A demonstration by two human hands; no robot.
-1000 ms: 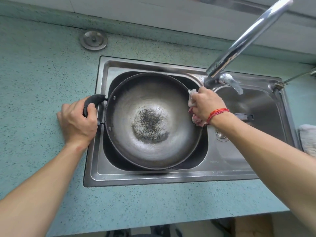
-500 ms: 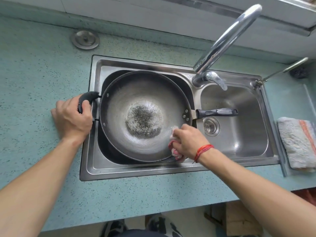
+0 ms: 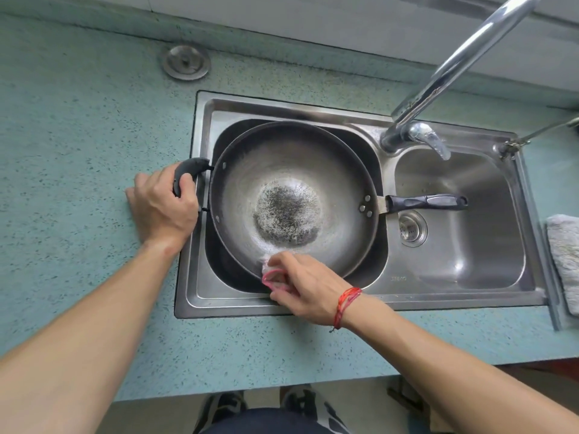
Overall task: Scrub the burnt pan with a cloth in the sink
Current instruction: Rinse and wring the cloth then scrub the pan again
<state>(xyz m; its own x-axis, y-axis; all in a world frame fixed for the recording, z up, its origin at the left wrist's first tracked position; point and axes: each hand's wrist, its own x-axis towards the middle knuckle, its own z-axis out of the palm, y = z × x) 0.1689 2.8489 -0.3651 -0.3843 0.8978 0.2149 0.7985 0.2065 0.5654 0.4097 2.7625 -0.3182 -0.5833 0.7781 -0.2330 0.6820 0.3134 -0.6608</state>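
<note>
- The pan (image 3: 291, 198) sits in the left basin of the sink (image 3: 282, 108). It is a wide, deep, wok-shaped steel vessel that nearly fills that basin. Its long handle (image 3: 426, 202) reaches out over the right basin, above the drain (image 3: 413, 228).
- A dark, speckled burnt patch (image 3: 286, 214) covers the middle of the pan's floor. The walls around it are dull grey.
- The left hand (image 3: 163, 208) grips the black loop handle (image 3: 188, 170) on the pan's left side. Its fingers are curled round the handle, and the hand lies over the table (image 3: 78, 136) at the sink's edge.
- The right hand (image 3: 304, 286) holds a small pink-edged cloth (image 3: 271, 275) bunched in curled fingers and presses it against the near rim of the pan, apart from the burnt patch.
- The pan looks heavy and stiff. Its rounded bottom would probably rock or turn under hard rubbing, so the two handles are the places to hold it, and the loop handle suits bracing it.
- The cloth is soft and limp; kept wadded tight, it should make a firmer pad for the crust.
- No stream shows at the faucet (image 3: 454, 67), and I cannot tell whether the pan is wet. If it is, the steel will be slippery.
- With the patch this dark, most of the scrubbing seems yet to do.
- A pale towel (image 3: 564, 255) lies on the table to the right of the sink.
</note>
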